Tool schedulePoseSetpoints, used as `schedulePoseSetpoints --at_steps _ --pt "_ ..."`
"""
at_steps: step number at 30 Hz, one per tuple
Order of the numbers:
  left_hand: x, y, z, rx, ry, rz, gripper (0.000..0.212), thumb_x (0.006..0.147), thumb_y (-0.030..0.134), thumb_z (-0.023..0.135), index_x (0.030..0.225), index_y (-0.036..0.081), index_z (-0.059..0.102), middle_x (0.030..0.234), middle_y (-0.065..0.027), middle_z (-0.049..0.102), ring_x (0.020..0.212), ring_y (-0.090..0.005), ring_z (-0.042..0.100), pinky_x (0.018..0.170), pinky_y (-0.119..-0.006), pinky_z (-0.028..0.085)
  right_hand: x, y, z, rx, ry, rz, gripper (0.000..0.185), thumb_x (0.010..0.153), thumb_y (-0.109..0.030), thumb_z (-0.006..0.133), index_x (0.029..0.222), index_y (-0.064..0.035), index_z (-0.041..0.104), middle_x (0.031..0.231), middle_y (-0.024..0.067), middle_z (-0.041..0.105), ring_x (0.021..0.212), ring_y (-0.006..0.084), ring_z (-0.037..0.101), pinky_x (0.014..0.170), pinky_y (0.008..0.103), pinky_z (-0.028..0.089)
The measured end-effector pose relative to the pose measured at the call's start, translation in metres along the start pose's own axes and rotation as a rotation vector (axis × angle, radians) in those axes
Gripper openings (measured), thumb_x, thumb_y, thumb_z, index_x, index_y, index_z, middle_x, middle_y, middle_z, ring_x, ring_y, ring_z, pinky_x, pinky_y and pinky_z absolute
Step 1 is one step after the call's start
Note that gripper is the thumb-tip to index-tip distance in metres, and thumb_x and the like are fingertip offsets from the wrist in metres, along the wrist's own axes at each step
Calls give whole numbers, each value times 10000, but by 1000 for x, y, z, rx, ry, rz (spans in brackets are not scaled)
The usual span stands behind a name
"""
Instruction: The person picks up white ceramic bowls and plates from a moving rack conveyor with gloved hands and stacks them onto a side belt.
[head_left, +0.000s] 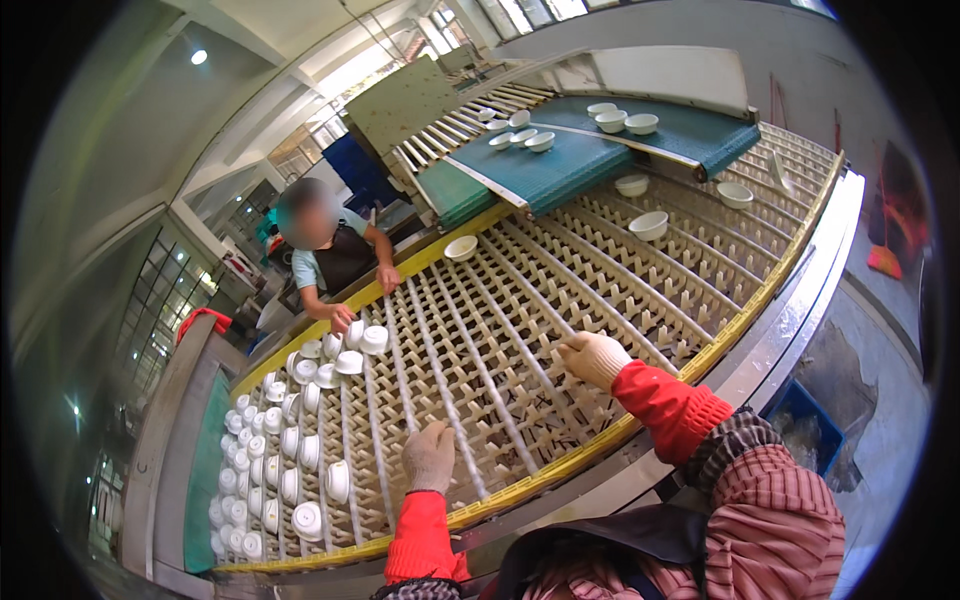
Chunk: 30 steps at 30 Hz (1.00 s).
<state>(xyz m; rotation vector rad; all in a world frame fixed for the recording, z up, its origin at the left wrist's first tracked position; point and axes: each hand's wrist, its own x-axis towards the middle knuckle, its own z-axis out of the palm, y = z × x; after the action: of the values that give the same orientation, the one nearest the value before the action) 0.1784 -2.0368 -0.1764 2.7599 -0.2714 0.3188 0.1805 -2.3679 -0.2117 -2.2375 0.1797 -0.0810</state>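
My left hand (430, 457), in a pale knit glove with a red sleeve, rests over the near part of a pegged conveyor belt (480, 390); no bowl shows in it. My right hand (592, 358), gloved alike, is farther right above the belt's pegs and crossbars, with its fingers curled; whether they touch a bar cannot be told. Several white bowls (307, 520) stand tilted or overturned among the pegs at the left. Nearer the far side, a white bowl (460, 248) sits alone, and another white bowl (649, 225) lies farther right.
Across the belt, a person in a dark apron (345, 259) has one hand at the white bowls. Green feed belts (555, 176) carrying more bowls end above the pegged belt. Yellow edging (525, 487) runs along its near side. A blue crate (814, 424) stands on the floor at right.
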Motion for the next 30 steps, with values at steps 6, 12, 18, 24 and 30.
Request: schedulePoseSetpoints --at_steps 6,12,18,24,30 --pt "-3 10 -2 57 8 116 222 888 289 726 1000 99 752 862 -197 697 881 -413 645 802 -515 500 -23 -12 3 -118 -101 -203 374 1019 -427 571 1133 -120 752 1087 148 754 1014 368 716 903 457 571" --pt "-7 59 0 28 -19 423 227 838 239 772 969 65 707 880 -159 688 919 -412 619 829 -507 478 -22 -4 -14 -163 -35 -145 374 1027 -419 554 1109 -119 761 1042 152 758 964 380 722 867 468 577" --pt "-10 68 8 -17 -12 531 220 846 244 759 883 49 665 824 -159 667 845 -404 623 820 -503 464 -13 2 -30 -118 42 -100 377 1026 -413 552 1093 -111 769 1014 167 762 945 382 728 866 472 570" --pt "-8 63 13 -14 5 498 235 865 277 740 879 53 673 798 -162 668 847 -398 631 830 -500 469 0 11 -20 -111 34 -143 398 1025 -426 544 1094 -97 757 1027 188 753 975 393 718 883 478 562" --pt "-6 80 2 96 -127 290 257 875 290 746 991 61 730 858 -156 709 929 -388 639 866 -496 499 -1 16 -21 -48 -33 -146 401 1021 -424 541 1110 -91 747 1050 204 743 1006 403 704 907 484 553"
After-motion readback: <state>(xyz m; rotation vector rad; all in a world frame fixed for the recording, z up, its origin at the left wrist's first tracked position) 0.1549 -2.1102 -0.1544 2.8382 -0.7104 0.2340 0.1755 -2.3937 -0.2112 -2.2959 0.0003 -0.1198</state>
